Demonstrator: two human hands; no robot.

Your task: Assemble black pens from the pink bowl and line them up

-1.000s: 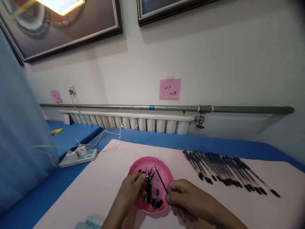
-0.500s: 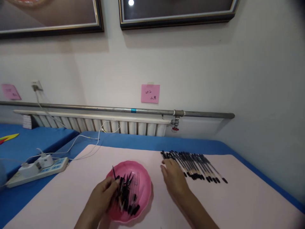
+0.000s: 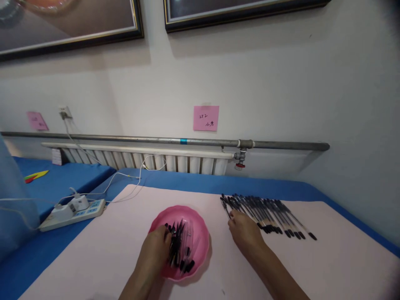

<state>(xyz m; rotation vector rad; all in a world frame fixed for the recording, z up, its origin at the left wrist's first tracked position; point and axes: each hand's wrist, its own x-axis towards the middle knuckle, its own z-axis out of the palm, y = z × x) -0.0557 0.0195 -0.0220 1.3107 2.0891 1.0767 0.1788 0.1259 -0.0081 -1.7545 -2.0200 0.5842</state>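
A pink scalloped bowl (image 3: 204, 246) holds a heap of black pen parts (image 3: 176, 241) and clear pen barrels (image 3: 189, 235). My left hand (image 3: 156, 246) reaches over the bowl's left side, fingers closed at the black parts; what they pinch is hidden. To the right, many black-capped pens (image 3: 265, 212) lie side by side in a slanting row. My right hand (image 3: 245, 229) is at the row's left end, its fingers closed on the lower part of a pen (image 3: 225, 206).
Pale pink paper (image 3: 103, 246) covers the blue-clothed table (image 3: 187, 181). On the left lies a white power strip (image 3: 93, 210) with plugged-in chargers and loose white cables. Behind the table run a radiator (image 3: 168, 163) and a metal pipe (image 3: 150, 138) with a valve.
My left hand has lowered into the bowl; the dark thin piece that stood up from its fingers no longer shows. My right hand has drawn back slightly along the leftmost pen. The view has shifted left.
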